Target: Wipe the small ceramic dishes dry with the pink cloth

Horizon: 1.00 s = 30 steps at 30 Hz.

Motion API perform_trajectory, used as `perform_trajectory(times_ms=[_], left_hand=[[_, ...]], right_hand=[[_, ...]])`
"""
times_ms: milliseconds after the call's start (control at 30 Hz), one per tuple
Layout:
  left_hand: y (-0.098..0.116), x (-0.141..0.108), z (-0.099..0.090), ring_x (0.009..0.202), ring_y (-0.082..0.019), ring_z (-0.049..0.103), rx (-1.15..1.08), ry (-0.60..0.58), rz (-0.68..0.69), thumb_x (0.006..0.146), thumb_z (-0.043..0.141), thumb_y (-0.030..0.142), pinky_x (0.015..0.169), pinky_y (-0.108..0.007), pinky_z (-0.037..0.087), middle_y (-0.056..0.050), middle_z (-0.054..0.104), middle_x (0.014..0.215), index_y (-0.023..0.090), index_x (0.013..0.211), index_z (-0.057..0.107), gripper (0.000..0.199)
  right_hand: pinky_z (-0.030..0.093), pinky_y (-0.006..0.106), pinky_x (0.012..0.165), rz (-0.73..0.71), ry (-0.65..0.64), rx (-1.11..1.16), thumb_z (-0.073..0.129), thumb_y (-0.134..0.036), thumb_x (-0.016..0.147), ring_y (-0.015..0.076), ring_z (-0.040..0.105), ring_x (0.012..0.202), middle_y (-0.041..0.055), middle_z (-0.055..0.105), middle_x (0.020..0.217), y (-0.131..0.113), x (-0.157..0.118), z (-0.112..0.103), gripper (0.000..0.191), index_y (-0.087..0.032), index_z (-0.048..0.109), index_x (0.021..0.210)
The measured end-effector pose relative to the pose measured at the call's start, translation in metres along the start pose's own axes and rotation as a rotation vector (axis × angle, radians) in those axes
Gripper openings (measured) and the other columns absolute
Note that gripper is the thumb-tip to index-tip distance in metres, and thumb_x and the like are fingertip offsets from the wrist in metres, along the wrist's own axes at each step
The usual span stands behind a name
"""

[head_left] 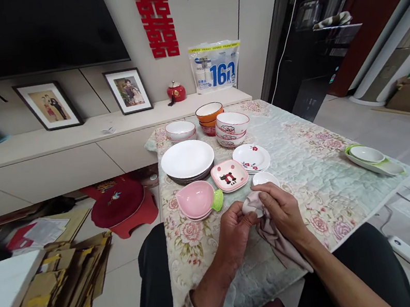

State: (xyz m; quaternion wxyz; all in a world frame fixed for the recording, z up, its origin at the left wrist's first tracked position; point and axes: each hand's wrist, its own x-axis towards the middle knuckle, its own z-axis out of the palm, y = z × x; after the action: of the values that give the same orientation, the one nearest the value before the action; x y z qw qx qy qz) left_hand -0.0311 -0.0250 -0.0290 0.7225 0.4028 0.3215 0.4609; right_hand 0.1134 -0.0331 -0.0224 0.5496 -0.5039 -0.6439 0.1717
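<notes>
My left hand is closed on the edge of a small white dish, most of which is covered. My right hand grips a pinkish-grey cloth and presses it over the dish; the cloth's loose end hangs down onto the table. Just beyond my hands lies another small white dish. Close by are a pink leaf-handled bowl, a square cat-pattern dish and a stack of flower-pattern plates.
A stack of large plates, white bowls, orange bowls and another white bowl stand farther back. Green-edged dishes lie near the tablecloth's right edge. A red stool and flattened cardboard are at left.
</notes>
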Motion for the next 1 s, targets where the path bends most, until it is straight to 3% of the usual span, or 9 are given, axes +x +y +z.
perform_trajectory(times_ms=[100, 167, 333, 433, 533, 667, 767, 867, 1000], left_hand=[[-0.001, 0.001, 0.001, 0.073, -0.014, 0.057, -0.019, -0.001, 0.031, 0.073, 0.077, 0.024, 0.072, -0.026, 0.047, 0.001, 0.067, 0.076, 0.016, 0.084, 0.069, 0.016], [-0.001, 0.000, 0.001, 0.074, -0.014, 0.057, -0.016, -0.015, 0.037, 0.074, 0.076, 0.022, 0.071, -0.026, 0.047, 0.001, 0.067, 0.077, 0.017, 0.084, 0.069, 0.014], [0.005, -0.002, 0.004, 0.074, -0.015, 0.060, -0.082, -0.004, 0.025, 0.071, 0.081, 0.027, 0.074, -0.030, 0.053, 0.000, 0.069, 0.077, 0.016, 0.080, 0.071, 0.018], [0.008, -0.002, 0.007, 0.078, -0.016, 0.063, -0.175, 0.022, 0.001, 0.068, 0.084, 0.030, 0.078, -0.032, 0.054, -0.003, 0.072, 0.085, 0.015, 0.084, 0.073, 0.024], [0.009, -0.002, 0.008, 0.080, -0.016, 0.063, -0.223, 0.035, -0.029, 0.066, 0.086, 0.030, 0.077, -0.031, 0.055, -0.004, 0.072, 0.086, 0.014, 0.084, 0.073, 0.027], [0.009, -0.002, 0.009, 0.073, -0.012, 0.059, -0.244, 0.011, -0.041, 0.067, 0.085, 0.025, 0.068, -0.024, 0.051, -0.001, 0.069, 0.077, 0.015, 0.080, 0.071, 0.022], [0.010, -0.003, 0.008, 0.075, -0.013, 0.060, -0.250, 0.003, -0.041, 0.067, 0.085, 0.025, 0.072, -0.027, 0.053, -0.001, 0.070, 0.078, 0.014, 0.079, 0.071, 0.021], [0.010, -0.002, 0.006, 0.080, -0.016, 0.063, -0.284, 0.009, -0.055, 0.066, 0.086, 0.027, 0.076, -0.032, 0.056, -0.004, 0.073, 0.089, 0.014, 0.086, 0.073, 0.027], [0.008, 0.001, 0.004, 0.088, -0.020, 0.066, -0.344, 0.000, -0.081, 0.067, 0.086, 0.027, 0.081, -0.034, 0.055, -0.008, 0.074, 0.096, 0.013, 0.092, 0.074, 0.032]], right_hand=[[0.047, 0.036, 0.097, -0.163, -0.014, -0.066, 0.052, -0.017, 0.096, 0.0215, 0.061, 0.112, 0.0077, 0.068, 0.118, -0.003, -0.002, 0.003, 0.028, -0.025, 0.069, 0.118], [0.047, 0.037, 0.098, -0.190, -0.037, -0.047, 0.052, -0.017, 0.096, 0.0220, 0.060, 0.114, 0.0086, 0.066, 0.122, -0.005, -0.002, 0.003, 0.029, -0.024, 0.070, 0.118], [0.054, 0.032, 0.083, 0.098, 0.012, 0.134, 0.052, -0.029, 0.098, 0.0194, 0.067, 0.095, 0.0043, 0.072, 0.104, -0.001, -0.001, -0.002, 0.026, -0.025, 0.071, 0.115], [0.055, 0.035, 0.088, 0.163, 0.063, 0.130, 0.049, -0.031, 0.100, 0.0212, 0.068, 0.100, 0.0053, 0.073, 0.110, 0.002, -0.001, -0.001, 0.028, -0.023, 0.070, 0.117], [0.051, 0.042, 0.100, -0.015, 0.056, -0.019, 0.049, -0.025, 0.099, 0.0233, 0.063, 0.116, 0.0075, 0.069, 0.124, 0.002, -0.003, 0.003, 0.031, -0.024, 0.067, 0.124], [0.045, 0.048, 0.109, -0.310, -0.079, -0.126, 0.048, -0.015, 0.097, 0.0241, 0.057, 0.128, 0.0092, 0.065, 0.133, -0.002, -0.002, 0.006, 0.036, -0.025, 0.065, 0.127], [0.044, 0.050, 0.110, -0.304, -0.114, -0.121, 0.046, -0.013, 0.097, 0.0238, 0.055, 0.130, 0.0083, 0.064, 0.133, -0.002, 0.000, 0.004, 0.038, -0.027, 0.063, 0.128], [0.047, 0.048, 0.104, -0.191, -0.001, -0.135, 0.049, -0.015, 0.097, 0.0240, 0.057, 0.123, 0.0088, 0.064, 0.127, -0.001, 0.001, 0.004, 0.033, -0.027, 0.066, 0.123], [0.053, 0.039, 0.080, -0.127, 0.205, -0.262, 0.060, -0.020, 0.093, 0.0220, 0.061, 0.094, 0.0075, 0.061, 0.098, -0.001, -0.003, 0.007, 0.019, -0.024, 0.072, 0.106]])
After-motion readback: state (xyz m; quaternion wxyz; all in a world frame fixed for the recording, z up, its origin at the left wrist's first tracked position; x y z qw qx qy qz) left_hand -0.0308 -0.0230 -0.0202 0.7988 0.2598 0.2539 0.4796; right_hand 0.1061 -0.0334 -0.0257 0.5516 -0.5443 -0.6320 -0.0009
